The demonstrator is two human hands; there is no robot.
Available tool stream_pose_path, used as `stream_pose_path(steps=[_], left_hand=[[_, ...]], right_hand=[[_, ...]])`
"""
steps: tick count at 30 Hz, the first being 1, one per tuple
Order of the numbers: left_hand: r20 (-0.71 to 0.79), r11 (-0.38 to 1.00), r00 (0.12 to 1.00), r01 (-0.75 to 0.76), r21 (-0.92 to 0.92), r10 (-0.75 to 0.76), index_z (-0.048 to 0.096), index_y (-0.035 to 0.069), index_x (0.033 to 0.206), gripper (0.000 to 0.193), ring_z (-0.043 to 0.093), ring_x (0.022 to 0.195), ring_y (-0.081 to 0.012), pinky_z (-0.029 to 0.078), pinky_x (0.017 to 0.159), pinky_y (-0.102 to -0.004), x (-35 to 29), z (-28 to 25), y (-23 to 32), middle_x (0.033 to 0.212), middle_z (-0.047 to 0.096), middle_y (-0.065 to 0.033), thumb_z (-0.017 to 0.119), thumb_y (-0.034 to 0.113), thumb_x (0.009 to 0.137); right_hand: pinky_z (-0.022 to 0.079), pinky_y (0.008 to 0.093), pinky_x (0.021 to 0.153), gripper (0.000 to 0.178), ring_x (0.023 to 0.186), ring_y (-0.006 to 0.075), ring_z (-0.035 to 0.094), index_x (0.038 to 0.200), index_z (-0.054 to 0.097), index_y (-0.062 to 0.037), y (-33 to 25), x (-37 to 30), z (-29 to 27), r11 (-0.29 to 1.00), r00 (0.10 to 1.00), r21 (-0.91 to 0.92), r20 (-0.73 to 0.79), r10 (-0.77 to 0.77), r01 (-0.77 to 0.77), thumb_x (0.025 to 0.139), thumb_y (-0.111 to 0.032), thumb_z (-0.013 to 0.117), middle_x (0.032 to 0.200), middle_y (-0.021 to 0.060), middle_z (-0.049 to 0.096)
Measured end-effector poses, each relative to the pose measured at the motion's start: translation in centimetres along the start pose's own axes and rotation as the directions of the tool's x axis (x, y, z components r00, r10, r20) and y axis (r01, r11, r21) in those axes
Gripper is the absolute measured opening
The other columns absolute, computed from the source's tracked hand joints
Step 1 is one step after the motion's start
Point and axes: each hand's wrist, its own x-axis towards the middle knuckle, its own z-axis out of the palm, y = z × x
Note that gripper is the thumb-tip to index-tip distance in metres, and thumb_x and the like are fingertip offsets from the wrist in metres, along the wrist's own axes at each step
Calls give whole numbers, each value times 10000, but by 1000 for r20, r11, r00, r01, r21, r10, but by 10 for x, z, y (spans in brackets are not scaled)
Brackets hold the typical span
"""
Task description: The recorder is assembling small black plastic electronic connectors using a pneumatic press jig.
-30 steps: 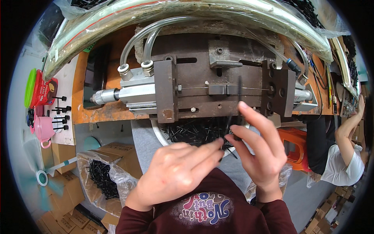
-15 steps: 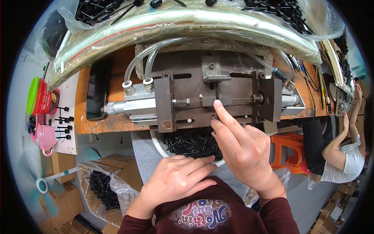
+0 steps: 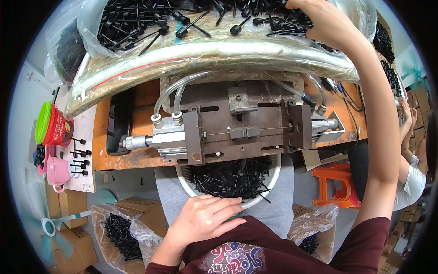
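Observation:
My right hand [image 3: 326, 25] reaches to the heap of black plastic pieces with thin stems and knobbed heads [image 3: 232, 11] in the lined tray at the top. Its visible fingers are apart, with nothing seen between them; the picture's edge cuts off part of the hand. My left hand [image 3: 205, 219] lies over my lap, fingers stretched and empty, by the rim of a white basin [image 3: 274, 182] full of similar black pieces [image 3: 228, 178]. Between the hands stands a brown metal fixture [image 3: 214, 123] with a cylinder at each side. Two small dark blocks [image 3: 244, 133] meet at its middle.
Clear hoses [image 3: 171, 86] arch behind the fixture. A dark phone-like slab [image 3: 119, 123] lies on the orange bench at left. Several black pieces stand beside a pink cup [image 3: 58, 164]. Lined cartons [image 3: 123, 235] flank my legs. An orange stool [image 3: 332, 182] and another person [image 3: 412, 182] are at right.
My right hand has left the fixture's middle and moved up to the tray. The black stem at the middle blocks is gone from there. My left hand stays nearly still; the view has shifted.

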Motion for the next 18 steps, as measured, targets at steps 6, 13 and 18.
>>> stream_pose_path(steps=[6, 13, 18], left_hand=[[12, 1000, 1000, -1, -14, 1, 731, 99, 811, 194, 704, 678, -169, 552, 597, -275, -5, 1, -1, 978, 756, -28, 832, 249, 739], [20, 1000, 1000, 9, -19, -9, 724, 100, 787, 208, 697, 667, -170, 548, 591, -273, -11, 3, -4, 973, 755, -22, 835, 269, 740], [5, 999, 1000, -21, -43, 22, 719, 96, 778, 237, 688, 651, -171, 542, 582, -271, -5, 5, -1, 963, 755, -24, 841, 294, 735]], right_hand=[[528, 431, 916, 655, 1109, 349, 628, 1252, 556, -61, 34, 24, 51, 998, 962, 52, 271, 23, -39, 641, 143, 674, 1124, 178, 672], [499, 472, 847, 552, 992, 410, 637, 1266, 533, -40, -18, 37, 7, 958, 956, 285, 284, -77, -8, 734, 4, 674, 963, 227, 681], [544, 426, 866, 447, 1022, 327, 651, 1131, 617, -38, -7, 36, 53, 986, 987, 43, 17, -159, 158, 711, 48, 744, 1061, 100, 669]])
